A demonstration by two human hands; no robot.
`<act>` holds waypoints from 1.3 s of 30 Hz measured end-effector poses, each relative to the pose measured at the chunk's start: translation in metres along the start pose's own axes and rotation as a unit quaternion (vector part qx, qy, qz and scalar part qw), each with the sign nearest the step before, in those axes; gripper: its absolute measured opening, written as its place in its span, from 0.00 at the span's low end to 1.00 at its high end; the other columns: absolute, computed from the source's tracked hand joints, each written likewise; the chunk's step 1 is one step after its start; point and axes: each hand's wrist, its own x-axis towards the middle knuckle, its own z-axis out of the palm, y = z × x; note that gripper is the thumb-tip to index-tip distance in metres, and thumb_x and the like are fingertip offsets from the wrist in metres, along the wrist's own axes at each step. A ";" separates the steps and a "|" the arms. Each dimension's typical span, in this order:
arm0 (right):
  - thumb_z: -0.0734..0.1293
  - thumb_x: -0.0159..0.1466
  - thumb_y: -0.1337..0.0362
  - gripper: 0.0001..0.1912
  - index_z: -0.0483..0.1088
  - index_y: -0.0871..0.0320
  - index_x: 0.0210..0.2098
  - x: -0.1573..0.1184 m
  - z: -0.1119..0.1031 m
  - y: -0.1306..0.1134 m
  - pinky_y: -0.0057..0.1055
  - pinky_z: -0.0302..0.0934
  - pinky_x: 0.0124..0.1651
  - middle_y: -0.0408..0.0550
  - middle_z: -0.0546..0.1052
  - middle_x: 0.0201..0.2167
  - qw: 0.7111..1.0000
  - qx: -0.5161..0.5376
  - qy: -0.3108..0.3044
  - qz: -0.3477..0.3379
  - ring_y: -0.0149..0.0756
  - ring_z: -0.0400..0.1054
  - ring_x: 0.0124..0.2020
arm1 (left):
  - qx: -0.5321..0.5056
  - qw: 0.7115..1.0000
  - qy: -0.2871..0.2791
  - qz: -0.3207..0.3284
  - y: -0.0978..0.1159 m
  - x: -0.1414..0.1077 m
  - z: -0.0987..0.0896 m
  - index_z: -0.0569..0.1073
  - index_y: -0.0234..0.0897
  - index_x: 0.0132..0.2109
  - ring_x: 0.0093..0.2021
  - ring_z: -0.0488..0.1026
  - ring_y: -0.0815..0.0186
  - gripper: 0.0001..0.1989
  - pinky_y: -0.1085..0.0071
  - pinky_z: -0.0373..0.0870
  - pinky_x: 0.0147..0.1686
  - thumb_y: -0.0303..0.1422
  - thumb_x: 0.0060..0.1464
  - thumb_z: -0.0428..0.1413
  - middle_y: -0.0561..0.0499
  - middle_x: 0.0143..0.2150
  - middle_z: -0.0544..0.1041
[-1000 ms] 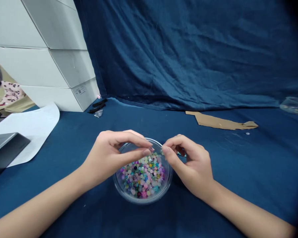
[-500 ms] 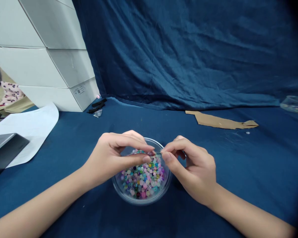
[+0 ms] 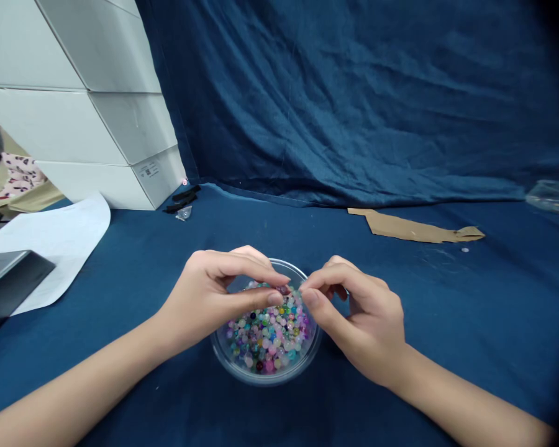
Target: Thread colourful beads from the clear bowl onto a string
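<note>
Navy cloth [image 3: 121, 267] spread over the counter, rumpled and running up at the back into a hanging blue fabric backdrop [image 3: 354, 99]. Off to the far left, a stack of white cartons [image 3: 88, 124], with black strips [image 3: 182, 198] and a small clear piece [image 3: 184, 212] lying at its base. Nearer on that side, a white paper sheet [image 3: 60, 242] lying partly under a dark flat slab [image 3: 9, 282]. Toward the right, a tan cardboard strip [image 3: 412, 228] lying flat near the backdrop, and at the far right edge, a clear plastic tub [image 3: 552, 196].

Front and centre on the cloth, a round glass bowl [image 3: 266, 379], sitting level, no long axis to speak of, mouth facing straight up, filled with multicoloured beads [image 3: 268, 341].

Both forearms reaching in from the near corners, angled toward the bowl. Left hand [image 3: 209, 298] curled over the bowl's left side, thumb and fingers drawn together in a pinch. Right hand [image 3: 366, 316] curled over the right side, also pinching. Fingertips [image 3: 279, 298] nearly meeting above the beads, both grips closed up, though anything held between them too small or hidden to tell.
</note>
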 end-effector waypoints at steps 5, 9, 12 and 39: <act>0.70 0.69 0.70 0.04 0.75 0.56 0.38 0.001 0.000 0.000 0.32 0.59 0.33 0.38 0.75 0.27 1.000 -0.011 -0.002 -0.001 0.30 0.65 0.29 | 0.005 1.000 0.001 0.005 0.000 0.000 0.000 0.87 0.42 0.42 0.39 0.79 0.62 0.10 0.69 0.77 0.40 0.25 0.53 0.71 0.48 0.35 0.84; 0.71 0.69 0.70 0.03 0.76 0.56 0.38 0.003 0.001 0.000 0.32 0.59 0.34 0.38 0.75 0.27 1.000 -0.020 -0.004 0.002 0.30 0.65 0.29 | 0.009 1.000 -0.001 0.011 0.000 0.001 0.001 0.87 0.41 0.42 0.39 0.79 0.62 0.10 0.69 0.77 0.40 0.25 0.53 0.70 0.48 0.35 0.84; 0.70 0.69 0.69 0.03 0.76 0.56 0.38 0.003 0.001 0.000 0.32 0.59 0.34 0.39 0.74 0.26 0.999 -0.027 -0.014 0.009 0.31 0.65 0.29 | 0.022 1.000 -0.009 0.014 0.002 0.001 0.002 0.87 0.41 0.42 0.40 0.79 0.61 0.09 0.69 0.77 0.42 0.25 0.54 0.70 0.48 0.37 0.84; 0.68 0.70 0.65 0.05 0.74 0.52 0.46 0.002 -0.001 0.003 0.34 0.58 0.37 0.39 0.69 0.27 0.988 -0.013 -0.124 0.087 0.33 0.65 0.30 | 0.002 1.000 0.009 0.007 0.001 -0.002 0.004 0.85 0.42 0.45 0.37 0.80 0.63 0.14 0.71 0.77 0.38 0.25 0.52 0.71 0.49 0.35 0.83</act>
